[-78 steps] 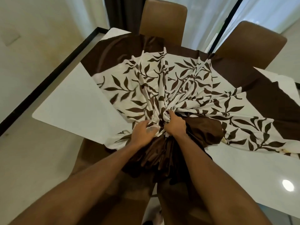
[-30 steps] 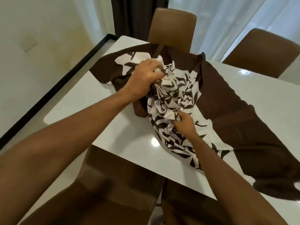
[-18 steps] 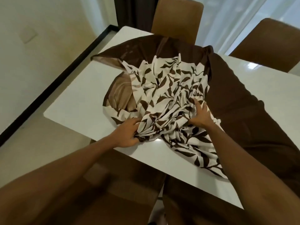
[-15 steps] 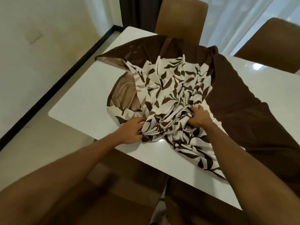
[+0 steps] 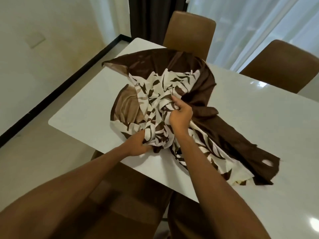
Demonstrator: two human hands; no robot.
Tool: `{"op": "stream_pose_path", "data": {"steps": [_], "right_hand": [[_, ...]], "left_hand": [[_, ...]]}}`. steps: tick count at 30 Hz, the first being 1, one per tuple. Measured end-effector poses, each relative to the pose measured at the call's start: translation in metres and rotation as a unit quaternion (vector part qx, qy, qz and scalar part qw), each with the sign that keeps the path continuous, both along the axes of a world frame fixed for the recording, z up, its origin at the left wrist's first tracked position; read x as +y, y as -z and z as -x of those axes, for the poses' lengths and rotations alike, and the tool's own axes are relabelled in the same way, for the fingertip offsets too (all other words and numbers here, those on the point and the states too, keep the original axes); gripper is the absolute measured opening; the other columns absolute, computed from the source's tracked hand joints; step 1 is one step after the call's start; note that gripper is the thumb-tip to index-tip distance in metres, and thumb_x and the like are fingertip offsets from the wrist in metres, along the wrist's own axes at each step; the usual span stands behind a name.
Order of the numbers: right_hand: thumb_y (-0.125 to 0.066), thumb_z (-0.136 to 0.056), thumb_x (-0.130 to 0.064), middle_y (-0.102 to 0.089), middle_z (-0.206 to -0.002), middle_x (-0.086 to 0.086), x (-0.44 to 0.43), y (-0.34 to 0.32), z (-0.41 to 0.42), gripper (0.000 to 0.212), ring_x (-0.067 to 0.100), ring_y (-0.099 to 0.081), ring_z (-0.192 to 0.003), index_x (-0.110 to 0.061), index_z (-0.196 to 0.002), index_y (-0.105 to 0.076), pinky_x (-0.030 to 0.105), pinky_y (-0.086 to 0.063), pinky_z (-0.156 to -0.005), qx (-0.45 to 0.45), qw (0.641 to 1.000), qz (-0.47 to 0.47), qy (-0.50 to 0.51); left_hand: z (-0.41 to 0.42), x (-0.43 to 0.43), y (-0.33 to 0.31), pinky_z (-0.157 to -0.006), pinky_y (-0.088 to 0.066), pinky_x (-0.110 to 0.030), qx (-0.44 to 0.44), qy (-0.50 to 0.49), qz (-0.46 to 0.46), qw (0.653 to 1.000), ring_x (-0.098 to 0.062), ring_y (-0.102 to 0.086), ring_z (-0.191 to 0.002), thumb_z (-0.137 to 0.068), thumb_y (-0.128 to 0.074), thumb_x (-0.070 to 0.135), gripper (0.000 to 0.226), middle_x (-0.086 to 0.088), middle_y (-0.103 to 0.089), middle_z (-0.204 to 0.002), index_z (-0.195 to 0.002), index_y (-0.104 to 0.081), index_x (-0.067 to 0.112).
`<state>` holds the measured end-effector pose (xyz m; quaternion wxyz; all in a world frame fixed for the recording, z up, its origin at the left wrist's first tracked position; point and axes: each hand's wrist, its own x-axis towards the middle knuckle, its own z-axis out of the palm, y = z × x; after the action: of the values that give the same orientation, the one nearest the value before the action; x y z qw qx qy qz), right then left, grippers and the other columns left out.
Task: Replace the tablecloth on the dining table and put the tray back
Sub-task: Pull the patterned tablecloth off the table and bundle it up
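Head view, the only one. The dark brown tablecloth with a cream leaf-print centre panel point(image 5: 155, 94) lies bunched in a loose heap on the near-left part of the glossy white dining table point(image 5: 82, 111). Its plain brown border trails off to the near right across the tabletop, and one corner is folded back at the far left, showing a paler tan underside. The left hand point(image 5: 138, 145) is at the near edge of the heap, fingers curled round a gathered wad of the printed fabric, just above the table's near edge. The right hand point(image 5: 180, 116) is further in, at the middle of the heap, fingers closed in a fist on a fold where print meets brown border. Judgement: the two grips, one low and near and one central, serve to draw the loose cloth into a single bundle that can be lifted clear in one go without trailing. This reads as the removal step, early in the task. The trailing brown end on the right is not yet gathered and may drag or slide off the edge. No tray is in view, nor a replacement cloth. Brown upholstered chairs stand at the far side point(image 5: 189, 31) and far right point(image 5: 284, 66); another point(image 5: 131, 195) is tucked under the near edge. A dark curtain point(image 5: 148, 16) and a sheer white curtain point(image 5: 250, 23) hang beyond.
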<state>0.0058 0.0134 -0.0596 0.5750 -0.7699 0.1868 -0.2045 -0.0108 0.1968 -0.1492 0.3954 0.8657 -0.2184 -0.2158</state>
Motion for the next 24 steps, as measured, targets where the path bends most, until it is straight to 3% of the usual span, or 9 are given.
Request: {"op": "stream_pose_path", "data": {"steps": [3, 6, 9, 12, 15, 18, 20, 22, 24], "right_hand": [[-0.048, -0.081, 0.013, -0.07, -0.125, 0.005, 0.011, 0.031, 0.025, 0.054, 0.014, -0.062, -0.119, -0.008, -0.125, -0.071, 0.026, -0.047, -0.107, -0.033, 0.994, 0.079, -0.063], [-0.057, -0.084, 0.005, -0.068, -0.13, 0.01, 0.004, 0.089, 0.068, 0.048, 0.031, -0.056, -0.128, -0.012, -0.125, -0.072, 0.046, -0.047, -0.11, 0.017, 0.963, 0.224, -0.148], [-0.046, -0.084, -0.005, -0.066, -0.134, 0.013, -0.003, 0.12, 0.103, 0.05, 0.036, -0.047, -0.137, -0.009, -0.128, -0.068, 0.048, -0.039, -0.117, 0.015, 0.915, 0.337, -0.22], [-0.051, -0.08, -0.012, -0.066, -0.133, 0.01, -0.014, 0.115, 0.105, 0.056, 0.038, -0.048, -0.136, -0.009, -0.135, -0.064, 0.052, -0.04, -0.114, 0.007, 0.873, 0.392, -0.29], [-0.057, -0.077, -0.023, -0.07, -0.126, 0.005, -0.035, 0.083, 0.101, 0.061, 0.028, -0.057, -0.123, -0.022, -0.137, -0.064, 0.043, -0.05, -0.101, 0.079, 0.864, 0.323, -0.377], [-0.061, -0.079, -0.033, -0.074, -0.114, -0.005, -0.061, 0.067, 0.102, 0.048, 0.014, -0.065, -0.105, -0.029, -0.125, -0.073, 0.041, -0.052, -0.093, 0.051, 0.942, 0.219, -0.248], [-0.06, -0.084, -0.042, -0.065, -0.138, 0.002, -0.085, 0.073, 0.105, 0.05, 0.026, -0.057, -0.129, -0.029, -0.131, -0.069, 0.051, -0.044, -0.108, 0.076, 0.976, 0.194, -0.062], [-0.058, -0.089, -0.061, -0.03, -0.165, 0.006, -0.109, 0.08, 0.117, 0.068, 0.04, -0.026, -0.149, -0.038, -0.151, -0.044, 0.064, -0.028, -0.116, 0.262, 0.939, 0.198, 0.098], [-0.055, -0.084, -0.077, -0.006, -0.17, 0.008, -0.128, 0.083, 0.131, 0.089, 0.045, -0.009, -0.153, -0.043, -0.158, -0.021, 0.069, -0.017, -0.116, 0.394, 0.886, 0.156, 0.19]], "left_hand": [[0.002, 0.014, -0.012, -0.093, -0.045, -0.015, -0.027, -0.088, 0.112, 0.989, 0.008, -0.058, -0.108, -0.085, -0.065, 0.023, 0.047, 0.015, -0.063, -0.12, -0.13, -0.055, 0.023], [-0.007, 0.033, -0.009, -0.098, -0.053, -0.04, -0.047, -0.24, 0.176, 0.953, -0.01, -0.062, -0.111, -0.084, -0.048, 0.024, 0.048, -0.001, -0.066, -0.116, -0.129, -0.06, 0.014], [-0.022, 0.027, -0.015, -0.096, -0.05, -0.05, -0.147, -0.273, 0.128, 0.942, -0.018, -0.059, -0.113, -0.089, -0.053, 0.043, 0.047, -0.002, -0.064, -0.121, -0.127, -0.06, 0.014], [-0.038, 0.0, -0.023, -0.101, -0.048, -0.05, -0.151, -0.242, 0.015, 0.958, -0.021, -0.052, -0.126, -0.076, -0.054, 0.082, 0.085, -0.002, -0.056, -0.137, -0.138, -0.05, 0.025], [-0.047, -0.039, -0.02, -0.114, -0.035, -0.052, -0.002, -0.224, -0.042, 0.974, -0.026, -0.033, -0.144, -0.048, -0.059, 0.098, 0.129, -0.006, -0.032, -0.158, -0.153, -0.024, 0.031], [-0.047, -0.063, -0.003, -0.119, -0.025, -0.055, 0.034, -0.191, -0.139, 0.971, -0.034, -0.019, -0.151, -0.041, -0.068, 0.092, 0.139, -0.013, -0.017, -0.164, -0.156, -0.012, 0.036], [-0.049, -0.071, 0.008, -0.118, -0.026, -0.058, 0.014, -0.169, -0.193, 0.966, -0.038, -0.02, -0.149, -0.044, -0.072, 0.085, 0.136, -0.014, -0.018, -0.163, -0.155, -0.009, 0.038], [-0.048, -0.074, 0.01, -0.112, -0.034, -0.059, -0.009, -0.159, -0.204, 0.966, -0.039, -0.031, -0.144, -0.052, -0.083, 0.068, 0.128, -0.013, -0.03, -0.158, -0.154, -0.013, 0.036], [-0.043, -0.074, 0.007, -0.106, -0.043, -0.052, -0.041, -0.15, -0.168, 0.973, -0.036, -0.046, -0.134, -0.06, -0.089, 0.046, 0.116, -0.013, -0.045, -0.149, -0.154, -0.023, 0.027]]}}
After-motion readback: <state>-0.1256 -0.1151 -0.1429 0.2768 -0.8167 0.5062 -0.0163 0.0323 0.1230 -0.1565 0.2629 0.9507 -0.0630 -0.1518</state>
